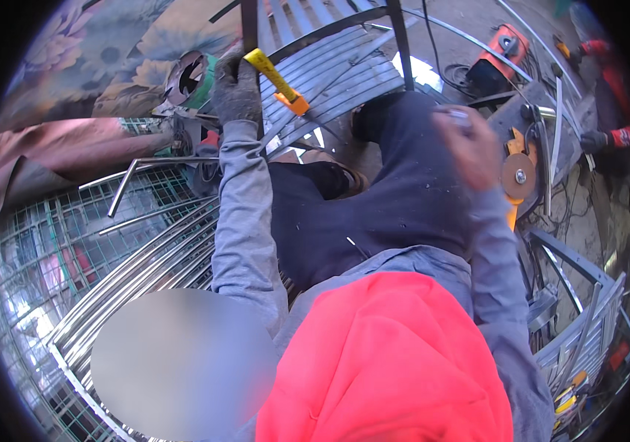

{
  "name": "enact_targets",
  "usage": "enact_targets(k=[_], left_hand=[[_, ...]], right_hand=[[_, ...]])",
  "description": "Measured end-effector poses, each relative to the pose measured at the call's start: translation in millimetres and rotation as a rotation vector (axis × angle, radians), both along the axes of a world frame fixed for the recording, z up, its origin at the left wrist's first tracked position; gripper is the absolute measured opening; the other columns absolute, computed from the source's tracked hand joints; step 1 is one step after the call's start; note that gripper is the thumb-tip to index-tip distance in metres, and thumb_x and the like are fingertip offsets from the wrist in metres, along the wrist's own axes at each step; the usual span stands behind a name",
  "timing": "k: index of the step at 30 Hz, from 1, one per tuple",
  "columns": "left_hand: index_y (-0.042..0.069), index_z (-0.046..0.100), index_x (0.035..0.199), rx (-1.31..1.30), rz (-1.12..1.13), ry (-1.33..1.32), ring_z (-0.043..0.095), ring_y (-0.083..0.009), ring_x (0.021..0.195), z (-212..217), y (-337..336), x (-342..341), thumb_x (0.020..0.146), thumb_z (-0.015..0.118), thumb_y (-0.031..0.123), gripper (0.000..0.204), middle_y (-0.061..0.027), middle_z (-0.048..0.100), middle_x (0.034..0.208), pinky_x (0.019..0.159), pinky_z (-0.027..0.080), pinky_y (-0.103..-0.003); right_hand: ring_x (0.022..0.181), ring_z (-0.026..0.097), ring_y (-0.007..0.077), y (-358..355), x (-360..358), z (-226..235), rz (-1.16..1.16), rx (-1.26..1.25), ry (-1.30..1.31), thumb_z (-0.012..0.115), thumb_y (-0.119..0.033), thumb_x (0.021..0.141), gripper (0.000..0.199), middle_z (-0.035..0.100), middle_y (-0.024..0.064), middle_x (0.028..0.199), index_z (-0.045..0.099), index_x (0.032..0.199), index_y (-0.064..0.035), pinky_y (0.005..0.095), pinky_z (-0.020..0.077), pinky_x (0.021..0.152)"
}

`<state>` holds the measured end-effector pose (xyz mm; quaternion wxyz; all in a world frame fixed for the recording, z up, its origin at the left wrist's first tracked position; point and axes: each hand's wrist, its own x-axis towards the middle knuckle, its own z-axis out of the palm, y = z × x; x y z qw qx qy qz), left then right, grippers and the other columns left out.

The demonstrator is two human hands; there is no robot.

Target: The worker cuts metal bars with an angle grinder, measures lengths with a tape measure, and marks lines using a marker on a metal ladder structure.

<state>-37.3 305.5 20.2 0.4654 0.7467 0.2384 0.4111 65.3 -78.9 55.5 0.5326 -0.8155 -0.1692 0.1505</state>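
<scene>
Setting: cluttered work floor (470,18), grey, seen from above a seated or crouching person in dark trousers (411,199).

Left side: floral sheet (120,44) along the far left; reddish-brown sheet (57,158) below it, folded; green wire mesh (20,250) nearest the person, bearing a bundle of shiny metal tubes (145,258) that runs slantwise along its right edge.

Centre: dark metal frame (330,31), its left and right bars standing beyond the knees, a crossbar between; grey slatted panel (359,77) just beneath.

Left hand (238,88): grey-gloved, closed on the frame's left bar. Yellow-and-orange tool (291,98), slanting, just right of that bar; cannot tell whether the hand also holds it.

Right hand (471,147): raised beside the right knee, blurred, fingers bent by a small silvery item (459,116); cannot tell whether it is gripped.

Right side: orange machine (503,55) near the far edge, dark cable (433,51) coiling beside it; angle grinder (519,177), brown disc upward, near the right forearm; second slatted frame (599,328) toward the near right corner; co-worker's gloved hand (593,141), red-sleeved, at the far right.

Room for moving: narrow gap between right hand and grinder; wider gap from the frame's right bar to the orange machine, crossed by cable and long tube (473,46); left forearm hemmed closely by tubes.
</scene>
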Motion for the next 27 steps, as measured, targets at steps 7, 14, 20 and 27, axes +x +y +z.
enact_targets(k=[7, 14, 20, 27], left_hand=[[0.005, 0.067, 0.110, 0.138, 0.030, 0.091, 0.070, -0.0148, 0.085, -3, -1, 13, 0.095, 0.073, 0.013, 0.018, -0.0085, 0.074, 0.094, 0.078, 0.056, -0.032], [0.008, 0.069, 0.112, 0.260, 0.095, 0.145, 0.075, -0.0239, 0.084, 4, -4, 5, 0.094, 0.074, 0.017, 0.020, -0.0122, 0.076, 0.098, 0.077, 0.058, -0.037], [0.007, 0.070, 0.111, 0.207, 0.085, 0.064, 0.075, -0.0223, 0.083, -6, 0, 9, 0.094, 0.075, 0.015, 0.019, -0.0118, 0.076, 0.092, 0.076, 0.058, -0.036], [0.005, 0.071, 0.107, 0.184, 0.077, 0.061, 0.074, -0.0179, 0.078, 9, -9, 9, 0.094, 0.075, 0.015, 0.017, -0.0104, 0.076, 0.087, 0.075, 0.057, -0.033]], right_hand=[[0.117, 0.066, 0.0366, 211, -57, -115, 0.096, -0.035, 0.026, 0.081, -0.040, 0.085, 0.062, 0.069, 0.0191, 0.124, 0.061, 0.132, -0.0050, 0.0434, 0.0507, 0.101], [0.122, 0.061, 0.0374, 255, -62, -129, 0.086, -0.088, 0.185, 0.085, -0.038, 0.082, 0.065, 0.065, 0.0189, 0.127, 0.058, 0.134, -0.0098, 0.0450, 0.0490, 0.102], [0.109, 0.065, 0.0398, 196, -30, -126, 0.219, -0.195, 0.076, 0.083, -0.057, 0.074, 0.075, 0.069, 0.0211, 0.118, 0.066, 0.131, -0.0109, 0.0453, 0.0512, 0.097], [0.088, 0.067, 0.0188, 118, 23, -75, 0.454, 0.078, 0.224, 0.079, -0.037, 0.081, 0.055, 0.069, 0.0136, 0.099, 0.063, 0.115, 0.0026, 0.0338, 0.0549, 0.083]])
